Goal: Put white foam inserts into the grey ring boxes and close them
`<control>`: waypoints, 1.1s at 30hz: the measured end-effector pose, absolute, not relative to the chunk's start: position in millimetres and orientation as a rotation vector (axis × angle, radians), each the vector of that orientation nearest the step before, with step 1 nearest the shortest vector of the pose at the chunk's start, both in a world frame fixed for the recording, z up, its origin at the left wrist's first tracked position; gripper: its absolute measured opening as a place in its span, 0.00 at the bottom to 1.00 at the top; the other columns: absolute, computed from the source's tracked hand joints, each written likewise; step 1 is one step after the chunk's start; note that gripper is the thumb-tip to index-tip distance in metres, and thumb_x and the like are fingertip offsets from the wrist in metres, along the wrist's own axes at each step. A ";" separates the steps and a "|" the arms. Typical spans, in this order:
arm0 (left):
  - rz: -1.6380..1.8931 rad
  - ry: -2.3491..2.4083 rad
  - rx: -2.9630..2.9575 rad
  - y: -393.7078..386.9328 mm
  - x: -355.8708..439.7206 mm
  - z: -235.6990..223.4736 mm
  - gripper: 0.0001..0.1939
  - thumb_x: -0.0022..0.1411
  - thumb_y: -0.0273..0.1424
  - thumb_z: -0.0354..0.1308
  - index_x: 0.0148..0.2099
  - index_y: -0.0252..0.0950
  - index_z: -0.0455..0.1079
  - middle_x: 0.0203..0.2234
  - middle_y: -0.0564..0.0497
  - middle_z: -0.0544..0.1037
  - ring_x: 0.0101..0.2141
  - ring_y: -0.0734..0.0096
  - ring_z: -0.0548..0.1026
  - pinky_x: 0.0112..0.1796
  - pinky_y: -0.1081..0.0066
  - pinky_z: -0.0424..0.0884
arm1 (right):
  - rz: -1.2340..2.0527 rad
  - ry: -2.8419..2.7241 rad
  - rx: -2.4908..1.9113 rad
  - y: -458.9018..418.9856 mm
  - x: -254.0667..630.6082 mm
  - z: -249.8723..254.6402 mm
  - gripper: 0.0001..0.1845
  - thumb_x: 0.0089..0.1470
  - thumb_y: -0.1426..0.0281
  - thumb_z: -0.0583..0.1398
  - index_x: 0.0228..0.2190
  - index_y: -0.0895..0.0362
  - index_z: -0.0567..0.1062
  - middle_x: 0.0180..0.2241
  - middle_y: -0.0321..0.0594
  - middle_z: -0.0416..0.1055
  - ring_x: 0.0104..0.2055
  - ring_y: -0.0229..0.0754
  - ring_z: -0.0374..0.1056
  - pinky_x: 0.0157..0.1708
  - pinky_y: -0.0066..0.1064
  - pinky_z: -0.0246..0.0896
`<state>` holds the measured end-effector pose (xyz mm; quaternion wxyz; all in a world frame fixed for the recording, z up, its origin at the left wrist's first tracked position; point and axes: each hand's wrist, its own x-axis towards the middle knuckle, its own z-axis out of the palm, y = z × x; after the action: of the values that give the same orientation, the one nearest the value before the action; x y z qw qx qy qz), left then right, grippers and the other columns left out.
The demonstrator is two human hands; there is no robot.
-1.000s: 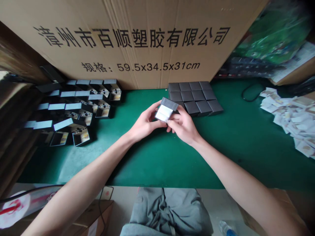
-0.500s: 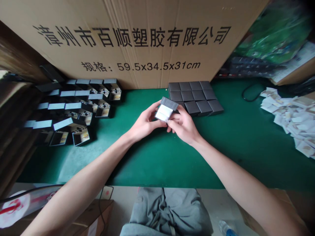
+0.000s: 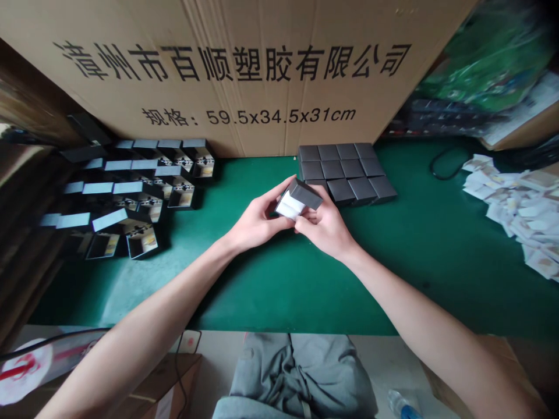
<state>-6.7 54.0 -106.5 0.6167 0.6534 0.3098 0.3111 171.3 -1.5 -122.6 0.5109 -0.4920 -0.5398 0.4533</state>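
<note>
Left hand [image 3: 254, 226] and right hand [image 3: 328, 226] grasp small dark box [image 3: 308, 196] between them, above green table [image 3: 271, 291]; lid ajar, white insert [image 3: 290, 205] showing. Shut boxes [image 3: 344, 169] grouped beyond right hand; open boxes [image 3: 110, 219] in rows at left, lids unclosed.

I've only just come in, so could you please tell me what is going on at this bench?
Both the left hand and right hand hold a small dark box with white material inside, its lid partly raised. Open boxes stand to the left; closed boxes sit behind the right hand.
</note>
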 end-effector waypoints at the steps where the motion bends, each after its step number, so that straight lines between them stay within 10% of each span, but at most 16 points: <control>1: 0.721 0.715 1.497 54.0 -6.3 -107.0 0.48 0.56 0.30 0.71 0.76 0.40 0.59 0.51 0.45 0.81 0.51 0.54 0.79 0.53 0.59 0.74 | 1.088 -1.301 -1.187 -1.7 171.5 -122.3 0.32 0.46 0.70 0.64 0.54 0.50 0.67 0.39 0.35 0.78 0.31 0.40 0.75 0.30 0.35 0.73; 33: 0.653 0.581 1.447 61.6 -13.2 -103.8 0.47 0.57 0.31 0.75 0.75 0.42 0.61 0.45 0.46 0.81 0.37 0.68 0.79 0.45 0.65 0.78 | 1.324 -1.162 -1.095 0.9 177.7 -116.1 0.28 0.55 0.58 0.68 0.54 0.57 0.75 0.36 0.41 0.82 0.30 0.37 0.73 0.27 0.29 0.66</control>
<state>-13.2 61.6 -103.8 0.6636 0.6404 0.2569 0.2890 177.7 0.9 -116.1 0.5086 -0.4546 -0.4825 0.5494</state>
